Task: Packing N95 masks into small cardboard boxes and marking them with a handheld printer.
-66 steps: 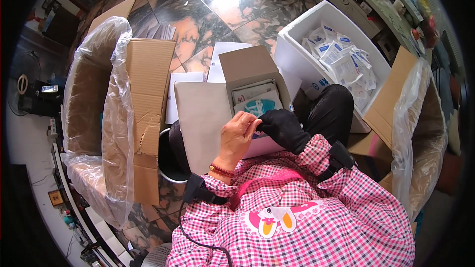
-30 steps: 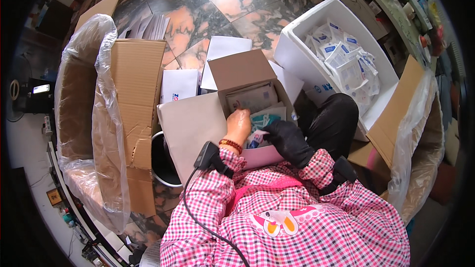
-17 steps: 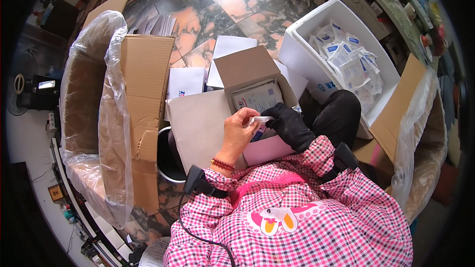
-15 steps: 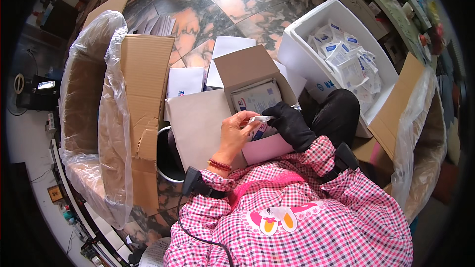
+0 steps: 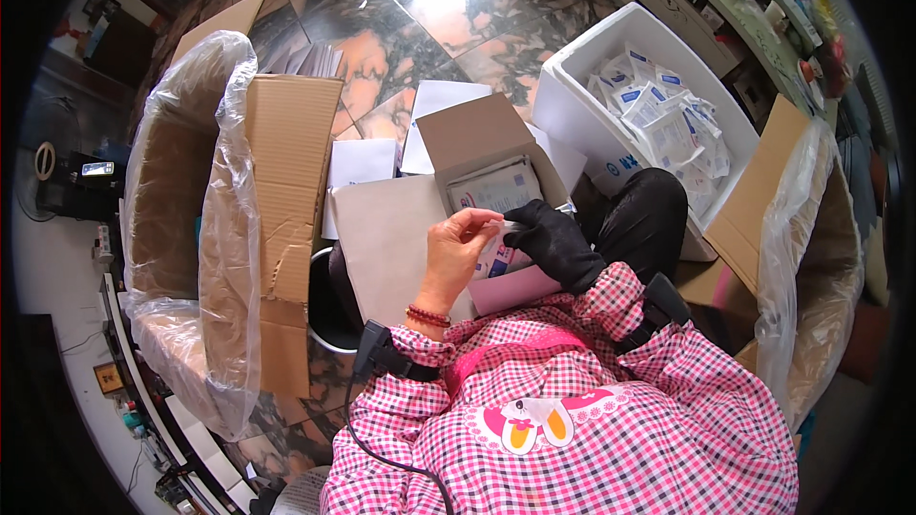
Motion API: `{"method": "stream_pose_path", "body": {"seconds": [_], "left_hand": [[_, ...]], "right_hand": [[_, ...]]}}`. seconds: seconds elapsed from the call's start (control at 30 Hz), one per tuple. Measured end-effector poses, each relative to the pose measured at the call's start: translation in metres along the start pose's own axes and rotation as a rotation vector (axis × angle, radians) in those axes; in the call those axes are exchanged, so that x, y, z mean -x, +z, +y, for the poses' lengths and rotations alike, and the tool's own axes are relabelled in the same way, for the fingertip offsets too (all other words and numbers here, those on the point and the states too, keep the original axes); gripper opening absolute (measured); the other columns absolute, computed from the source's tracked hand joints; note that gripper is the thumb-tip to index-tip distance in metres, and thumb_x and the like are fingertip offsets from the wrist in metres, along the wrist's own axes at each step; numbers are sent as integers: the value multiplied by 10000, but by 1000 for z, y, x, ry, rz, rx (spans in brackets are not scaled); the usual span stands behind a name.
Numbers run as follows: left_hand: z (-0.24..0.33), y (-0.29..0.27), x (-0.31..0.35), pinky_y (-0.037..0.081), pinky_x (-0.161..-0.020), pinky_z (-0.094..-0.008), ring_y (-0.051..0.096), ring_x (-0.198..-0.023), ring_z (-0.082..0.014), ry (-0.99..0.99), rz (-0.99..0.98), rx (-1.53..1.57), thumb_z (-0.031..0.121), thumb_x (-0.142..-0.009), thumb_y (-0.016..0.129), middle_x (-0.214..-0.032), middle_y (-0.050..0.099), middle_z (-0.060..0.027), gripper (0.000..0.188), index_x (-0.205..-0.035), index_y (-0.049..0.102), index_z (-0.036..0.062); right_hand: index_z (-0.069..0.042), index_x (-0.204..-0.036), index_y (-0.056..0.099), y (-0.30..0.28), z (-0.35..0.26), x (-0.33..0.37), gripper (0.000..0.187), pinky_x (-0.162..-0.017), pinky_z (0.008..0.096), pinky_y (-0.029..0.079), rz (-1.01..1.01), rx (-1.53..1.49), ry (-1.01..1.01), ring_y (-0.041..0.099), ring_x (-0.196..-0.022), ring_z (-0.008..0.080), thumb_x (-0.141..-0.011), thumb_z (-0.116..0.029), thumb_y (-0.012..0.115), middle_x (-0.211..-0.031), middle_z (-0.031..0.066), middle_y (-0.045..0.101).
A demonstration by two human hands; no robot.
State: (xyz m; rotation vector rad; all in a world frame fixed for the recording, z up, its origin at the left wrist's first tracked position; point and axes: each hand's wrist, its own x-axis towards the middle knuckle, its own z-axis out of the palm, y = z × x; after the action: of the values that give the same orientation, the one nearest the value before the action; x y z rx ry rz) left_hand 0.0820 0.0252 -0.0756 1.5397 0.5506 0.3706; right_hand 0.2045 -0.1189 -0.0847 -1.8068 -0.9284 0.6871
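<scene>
A person in a pink-and-black checked smock (image 5: 572, 439) sits between 2 large cardboard cartons, the left carton (image 5: 291, 153) and the right carton (image 5: 768, 186), each lined with clear plastic. Ahead and to the right, a white foam box (image 5: 565, 107) holds a loose heap of small white-and-blue packets (image 5: 673, 124). In front of the body, an open box (image 5: 482, 133) stands with 1 broad flap folded out to the left and flat printed packs (image 5: 498, 188) inside. The bare left hand (image 5: 456, 248), a dark red beaded bracelet (image 5: 427, 316) at its wrist, and the black-gloved right hand (image 5: 555, 243) meet over the near part of that box. Between them lies a small pale piece (image 5: 513, 226), pinched by the left hand's thumb and fingertips at its left end and gripped by the gloved fingers at its right; its exact form is too small to tell.
</scene>
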Motion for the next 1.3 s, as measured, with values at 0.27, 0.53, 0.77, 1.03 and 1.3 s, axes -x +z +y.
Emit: {"method": "stream_pose_path", "body": {"seconds": [0.27,0.53,0.77,1.03,1.3], "left_hand": [[11,5,-1,508,-612,-278,645,-685,-132,209,49,-358,98,-857,747,-773,644,-61,83,-851,707,25],[8,12,-3,401,-546,-253,490,-603,-82,90,8,-216,102,-899,708,-669,562,2,157,-797,628,14],[-34,23,-13,461,-581,-338,579,-593,-169,-161,183,-191,203,-875,699,-634,622,-86,223,-790,637,6],[-51,38,-38,509,-746,-505,654,-809,-437,-94,274,-664,177,-857,651,-779,667,-245,193,-806,632,-9],[-46,13,-42,517,-816,-474,651,-921,-392,-159,203,-779,211,-883,679,-936,693,-155,222,-985,645,17]], "right_hand": [[-86,-932,691,4,2,-6,193,-714,451,497,46,430,-253,631,-818,349,-820,-243,695,-867,126,639],[-110,-904,685,-9,-19,-3,137,-680,432,484,30,546,-368,629,-783,319,-781,-167,672,-847,113,639],[-87,-771,643,-1,-41,6,57,-662,410,449,91,690,-636,588,-724,274,-759,-143,654,-741,80,563],[-88,-765,641,-16,-52,26,115,-626,414,414,92,753,-641,542,-669,273,-767,-184,704,-687,78,500],[-99,-808,662,-41,-89,40,143,-608,420,424,235,806,-647,551,-678,266,-757,-211,735,-707,67,533]]}}
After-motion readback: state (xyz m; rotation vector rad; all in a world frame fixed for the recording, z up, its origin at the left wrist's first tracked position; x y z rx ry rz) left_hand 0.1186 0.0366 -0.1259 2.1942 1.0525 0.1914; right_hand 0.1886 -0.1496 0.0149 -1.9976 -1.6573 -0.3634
